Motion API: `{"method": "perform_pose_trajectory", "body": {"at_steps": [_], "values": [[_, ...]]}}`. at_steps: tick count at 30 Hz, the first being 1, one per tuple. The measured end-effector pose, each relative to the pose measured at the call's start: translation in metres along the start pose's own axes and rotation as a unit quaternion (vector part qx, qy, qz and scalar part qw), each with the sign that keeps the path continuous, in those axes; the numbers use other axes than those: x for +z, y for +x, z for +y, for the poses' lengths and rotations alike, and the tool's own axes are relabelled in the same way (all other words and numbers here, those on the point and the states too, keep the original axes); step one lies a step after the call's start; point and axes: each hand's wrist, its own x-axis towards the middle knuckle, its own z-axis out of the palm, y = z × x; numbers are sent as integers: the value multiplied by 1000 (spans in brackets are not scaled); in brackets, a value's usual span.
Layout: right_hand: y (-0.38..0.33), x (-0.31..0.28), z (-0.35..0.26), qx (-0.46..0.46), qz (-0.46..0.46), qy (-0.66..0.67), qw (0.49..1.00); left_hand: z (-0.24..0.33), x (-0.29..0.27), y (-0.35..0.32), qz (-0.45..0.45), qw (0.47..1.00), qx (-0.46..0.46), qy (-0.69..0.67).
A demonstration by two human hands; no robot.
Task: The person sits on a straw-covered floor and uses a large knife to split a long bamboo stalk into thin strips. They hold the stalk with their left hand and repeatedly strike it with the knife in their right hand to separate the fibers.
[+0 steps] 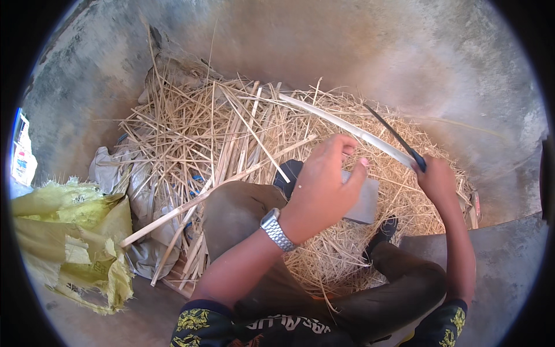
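My right hand (436, 179) is closed round the dark handle of a knife (399, 139), its narrow blade pointing up and to the left. The same hand also grips the near end of a long, pale split strip (352, 130), which looks like bamboo and curves away to the far left. With fingers apart and nothing in them, my left hand (326, 188) hovers between my knees, short of the strip. A grey rectangular block (364, 202) lies partly hidden behind that hand. A metal-banded watch (277, 229) is on my left wrist.
Dry shavings and thin strips (173, 127) cover the ground ahead. A longer pale stick (167, 217) slants across the pile beside my knee. At left lies a torn yellow sack (75, 243), with greyish sheeting (147, 199) next to it. A stained wall (358, 46) rises behind.
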Motion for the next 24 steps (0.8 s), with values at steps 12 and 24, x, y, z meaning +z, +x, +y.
{"method": "perform_pose_trajectory", "body": {"at_steps": [12,24], "values": [[-179,-111,151,99,215,48,970,-18,-33,20,75,978,-138,-135],[-180,-14,41,45,-19,578,814,99,-130,101,238,832,66,-497]]}}
